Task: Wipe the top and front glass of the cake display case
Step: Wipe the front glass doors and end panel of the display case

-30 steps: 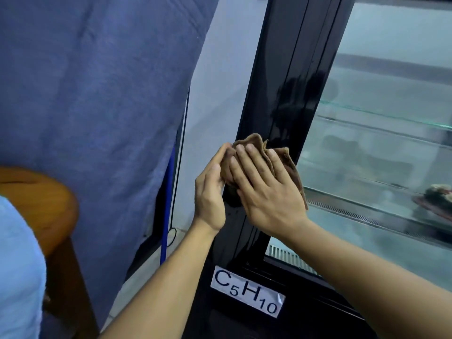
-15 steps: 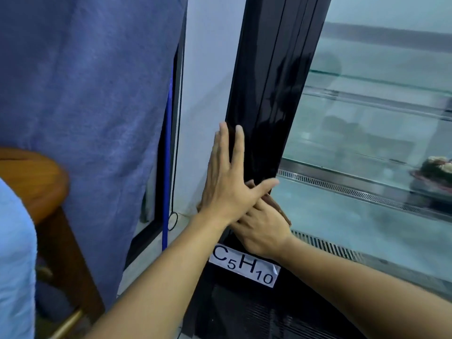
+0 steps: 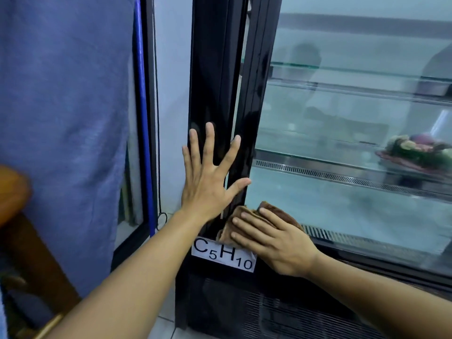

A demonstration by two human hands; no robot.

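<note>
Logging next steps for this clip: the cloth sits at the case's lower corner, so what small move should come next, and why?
Probably slide the cloth rightward along the bottom of the front glass. The right hand presses it flat at the glass's lower left corner, above the label; the left hand braces, spread on the black frame. The glass to the right looks hazy.

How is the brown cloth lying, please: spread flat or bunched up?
Bunched up: the brown cloth shows creases and layered edges beneath the right hand, which presses it against the display case.

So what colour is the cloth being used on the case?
The cloth is brown; head view shows it best.
</note>
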